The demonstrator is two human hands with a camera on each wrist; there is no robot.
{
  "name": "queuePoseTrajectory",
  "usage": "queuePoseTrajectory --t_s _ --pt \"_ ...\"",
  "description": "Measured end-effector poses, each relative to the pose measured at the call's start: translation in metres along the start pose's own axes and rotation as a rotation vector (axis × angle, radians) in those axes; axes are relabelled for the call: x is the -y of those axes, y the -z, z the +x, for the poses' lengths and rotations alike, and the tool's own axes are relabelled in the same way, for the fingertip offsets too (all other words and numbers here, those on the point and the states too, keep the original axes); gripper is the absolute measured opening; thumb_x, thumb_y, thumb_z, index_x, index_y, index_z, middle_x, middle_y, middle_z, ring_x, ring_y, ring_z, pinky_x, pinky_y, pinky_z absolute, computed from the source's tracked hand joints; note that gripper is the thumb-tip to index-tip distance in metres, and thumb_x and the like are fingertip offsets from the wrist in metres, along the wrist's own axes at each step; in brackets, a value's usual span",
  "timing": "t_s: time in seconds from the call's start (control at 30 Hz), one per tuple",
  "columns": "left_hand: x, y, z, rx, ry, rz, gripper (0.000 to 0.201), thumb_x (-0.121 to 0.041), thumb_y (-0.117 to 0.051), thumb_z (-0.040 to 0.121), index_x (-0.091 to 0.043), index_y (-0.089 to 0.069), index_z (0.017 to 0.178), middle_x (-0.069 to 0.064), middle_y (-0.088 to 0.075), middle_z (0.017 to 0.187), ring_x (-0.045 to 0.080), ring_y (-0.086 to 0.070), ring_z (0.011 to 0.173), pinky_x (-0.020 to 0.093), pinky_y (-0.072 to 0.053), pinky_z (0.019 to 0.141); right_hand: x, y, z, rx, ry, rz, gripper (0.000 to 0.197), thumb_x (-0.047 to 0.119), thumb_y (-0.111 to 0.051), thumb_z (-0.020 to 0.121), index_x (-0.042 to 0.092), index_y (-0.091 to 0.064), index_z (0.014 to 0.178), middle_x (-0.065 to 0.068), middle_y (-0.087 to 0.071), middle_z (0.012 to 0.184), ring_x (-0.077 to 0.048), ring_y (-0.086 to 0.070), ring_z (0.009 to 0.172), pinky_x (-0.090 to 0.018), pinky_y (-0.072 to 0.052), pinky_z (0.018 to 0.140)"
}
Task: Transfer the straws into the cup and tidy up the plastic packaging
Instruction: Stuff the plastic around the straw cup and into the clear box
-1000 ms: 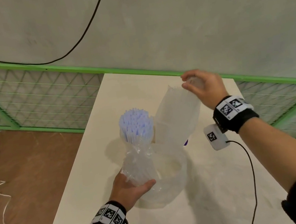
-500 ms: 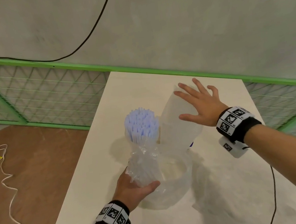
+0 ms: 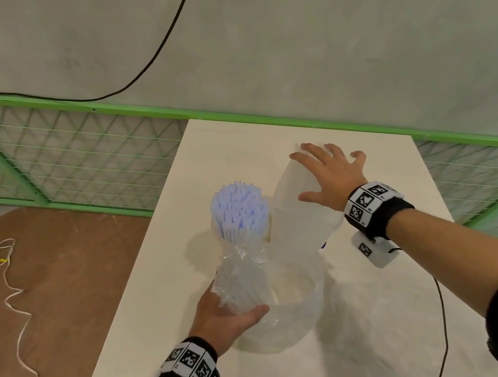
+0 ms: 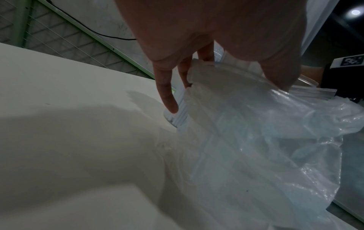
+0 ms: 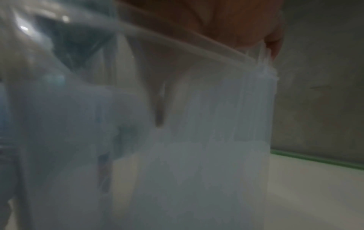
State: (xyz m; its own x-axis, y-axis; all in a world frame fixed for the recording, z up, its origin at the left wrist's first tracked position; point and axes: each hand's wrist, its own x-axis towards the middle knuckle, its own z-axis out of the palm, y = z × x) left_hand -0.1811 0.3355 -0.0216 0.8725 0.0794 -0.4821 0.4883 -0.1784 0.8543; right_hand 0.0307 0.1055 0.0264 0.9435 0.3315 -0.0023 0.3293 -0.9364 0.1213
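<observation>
A bundle of pale blue-white straws (image 3: 240, 212) stands upright over the white table (image 3: 170, 315), its lower half wrapped in crinkled clear plastic. My left hand (image 3: 228, 315) grips that wrapped lower part; in the left wrist view my fingers (image 4: 167, 96) curl round the straws (image 4: 180, 115). The large translucent plastic packaging (image 3: 298, 222) rises to the right of the straws, and its loose mouth lies beside my left hand. My right hand (image 3: 325, 173) lies flat on the packaging with fingers spread. Plastic (image 5: 177, 155) fills the right wrist view. I cannot make out a cup.
The table's left edge (image 3: 135, 301) drops to a brown floor with a white cord (image 3: 15, 310). A green mesh railing (image 3: 73, 157) runs behind and to the right of the table. A black cable (image 3: 440, 314) hangs from my right wrist over the table.
My right hand let go of the packaging's top edge, which it pinched a second ago, and now lies spread flat on the plastic, lower down. My left hand keeps its grip on the straws.
</observation>
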Motion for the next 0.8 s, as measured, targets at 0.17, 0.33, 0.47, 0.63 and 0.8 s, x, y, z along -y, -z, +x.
queuePoseTrajectory --t_s 0.17,0.33,0.47,0.63,0.8 --pt "0.005 0.0 0.002 0.006 -0.019 -0.005 0.05 -0.018 -0.086 0.071 -0.024 -0.053 0.109 -0.025 -0.065 0.069 -0.033 -0.05 0.064 -0.01 -0.032 0.057 0.012 0.027 -0.015 -0.206 0.122 0.101 0.058 0.058 -0.035 0.094 0.042 -0.023 0.148 0.01 -0.005 0.163 -0.03 0.001 0.149 -0.063 -0.013 0.107" --pt "0.013 0.0 0.003 -0.008 -0.044 -0.035 0.06 -0.013 -0.087 0.069 -0.012 -0.058 0.122 -0.02 -0.07 0.076 -0.025 -0.058 0.07 -0.007 -0.037 0.059 0.052 0.049 -0.053 -0.181 0.536 0.55 0.062 0.004 -0.048 0.077 0.022 -0.049 0.137 0.001 -0.053 0.14 -0.019 -0.047 0.131 -0.052 -0.037 0.103" --pt "0.015 0.0 0.003 0.045 -0.024 -0.044 0.061 -0.016 -0.086 0.071 -0.017 -0.058 0.125 -0.019 -0.069 0.087 -0.026 -0.057 0.074 -0.008 -0.036 0.059 0.076 0.039 -0.078 0.103 0.713 0.576 0.074 -0.002 -0.054 0.077 0.014 -0.038 0.147 -0.001 -0.041 0.151 -0.015 -0.034 0.139 -0.026 -0.025 0.115" --pt "0.013 -0.001 -0.002 0.067 0.016 -0.067 0.055 -0.015 -0.086 0.071 -0.036 -0.049 0.107 -0.021 -0.059 0.093 -0.034 -0.05 0.07 -0.009 -0.034 0.054 0.084 0.034 -0.077 0.27 0.717 0.582 0.078 0.006 -0.063 0.081 0.021 -0.03 0.15 0.003 -0.04 0.151 -0.013 -0.036 0.136 -0.024 -0.029 0.109" --pt "0.02 0.001 0.001 0.049 -0.029 -0.049 0.061 -0.018 -0.091 0.064 -0.044 -0.053 0.103 -0.018 -0.068 0.096 -0.025 -0.057 0.079 -0.001 -0.044 0.068 0.089 0.029 -0.073 0.246 0.711 0.66 0.06 0.011 -0.07 0.078 0.019 -0.053 0.135 0.0 -0.06 0.121 -0.013 -0.054 0.112 -0.029 -0.043 0.097"
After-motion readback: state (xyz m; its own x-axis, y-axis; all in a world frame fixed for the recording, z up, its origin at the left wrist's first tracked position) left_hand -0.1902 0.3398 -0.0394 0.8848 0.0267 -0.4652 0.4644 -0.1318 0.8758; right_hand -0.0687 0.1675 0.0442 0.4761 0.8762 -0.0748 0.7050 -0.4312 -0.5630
